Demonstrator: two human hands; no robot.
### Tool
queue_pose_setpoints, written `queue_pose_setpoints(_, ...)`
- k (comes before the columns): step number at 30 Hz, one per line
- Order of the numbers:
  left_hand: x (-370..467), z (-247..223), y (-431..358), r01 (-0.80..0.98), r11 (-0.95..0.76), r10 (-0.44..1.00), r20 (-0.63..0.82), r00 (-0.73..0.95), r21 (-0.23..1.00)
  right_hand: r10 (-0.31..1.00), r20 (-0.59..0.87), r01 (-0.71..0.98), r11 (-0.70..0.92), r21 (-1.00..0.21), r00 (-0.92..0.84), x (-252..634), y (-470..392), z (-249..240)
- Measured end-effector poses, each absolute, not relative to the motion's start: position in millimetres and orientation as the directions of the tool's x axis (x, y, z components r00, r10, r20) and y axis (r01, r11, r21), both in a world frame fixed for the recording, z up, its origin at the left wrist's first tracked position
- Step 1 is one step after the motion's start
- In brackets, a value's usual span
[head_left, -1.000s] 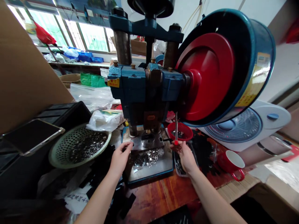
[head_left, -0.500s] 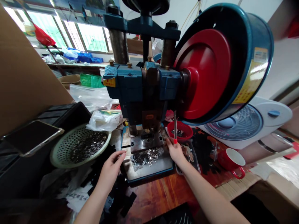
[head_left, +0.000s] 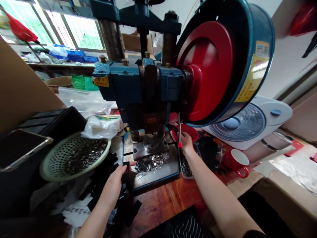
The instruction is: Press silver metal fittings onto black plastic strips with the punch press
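Note:
My left hand (head_left: 114,181) pinches a small dark strip (head_left: 126,169) at the left edge of the press bed (head_left: 158,178). My right hand (head_left: 186,142) is by the red bowl (head_left: 192,132), behind the thin metal lever with a red tip (head_left: 180,144). Its fingers are curled and partly hidden; a dark piece shows near the fingertips, but I cannot make out what it is. Between the hands, the metal die block (head_left: 150,149) sits under the blue press (head_left: 127,81). Small shiny metal pieces (head_left: 155,163) lie in front of the die.
A pale green basket (head_left: 53,162) of small metal pieces stands left. A clear tray (head_left: 184,169) lies below the right hand. A red mug (head_left: 235,162), a blue-grey fan (head_left: 240,124) and a red flywheel (head_left: 210,69) are at right. Black strips (head_left: 135,211) litter the table.
My right hand has gone from the die's right side to the red bowl behind the lever. My left hand now has a dark strip in its fingers. The view has shifted right.

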State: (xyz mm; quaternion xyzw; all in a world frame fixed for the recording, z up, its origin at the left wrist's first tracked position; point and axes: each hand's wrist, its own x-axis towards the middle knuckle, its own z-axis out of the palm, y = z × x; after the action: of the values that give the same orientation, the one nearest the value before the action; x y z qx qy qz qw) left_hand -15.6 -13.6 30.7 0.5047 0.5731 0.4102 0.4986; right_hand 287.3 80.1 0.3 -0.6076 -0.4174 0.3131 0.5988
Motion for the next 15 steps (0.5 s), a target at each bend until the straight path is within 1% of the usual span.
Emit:
queue_pose_setpoints(1, -14.5, 31.3, -13.6, 0.174, 0.145, 0.988, -0.151, 0.021, 0.974, 0.875, 0.102, 0.112, 0.055, -0.992, 0.474, 295.8, 75.9, 0.0)
queue_pose_setpoints(3, -11.4, 32.5, -13.7, 0.160, 0.192, 0.980, -0.198, 0.023, 0.968, 0.864, 0.080, 0.092, 0.039, -0.995, 0.498, 302.7, 62.3, 0.9)
queue_pose_setpoints(5, -7.9, 33.6, -14.1, 0.149, 0.252, 0.967, -0.255, -0.001, 0.956, 0.890, 0.107, 0.157, 0.040, -0.987, 0.444, 295.9, 42.9, 2.8)
queue_pose_setpoints(6, -6.1, 34.0, -14.5, 0.150, 0.262, 0.965, -0.263, -0.014, 0.953, 0.917, 0.139, 0.239, 0.049, -0.970, 0.374, 288.7, 32.0, 4.0)
queue_pose_setpoints(8, -2.9, 34.5, -15.6, 0.157, 0.236, 0.972, -0.234, -0.033, 0.959, 0.976, 0.191, 0.476, 0.120, -0.871, 0.104, 271.2, 11.8, 6.4)
queue_pose_setpoints(10, -0.4, 34.6, -17.2, 0.157, 0.202, 0.979, -0.197, -0.047, 0.967, 0.971, 0.187, 0.664, 0.237, -0.709, -0.146, 255.4, -2.3, 8.6)
queue_pose_setpoints(11, 0.5, 34.4, -18.0, 0.154, 0.195, 0.981, -0.190, -0.051, 0.969, 0.960, 0.171, 0.724, 0.280, -0.630, -0.223, 249.4, -6.2, 9.5)
queue_pose_setpoints(13, 1.4, 33.6, -19.8, 0.147, 0.194, 0.981, -0.188, -0.051, 0.970, 0.946, 0.140, 0.797, 0.323, -0.510, -0.293, 241.8, -8.2, 10.4)
queue_pose_setpoints(15, 1.3, 31.7, -21.2, 0.137, 0.205, 0.979, -0.202, -0.036, 0.969, 0.942, 0.128, 0.829, 0.335, -0.447, -0.311, 238.4, -5.6, 10.0)
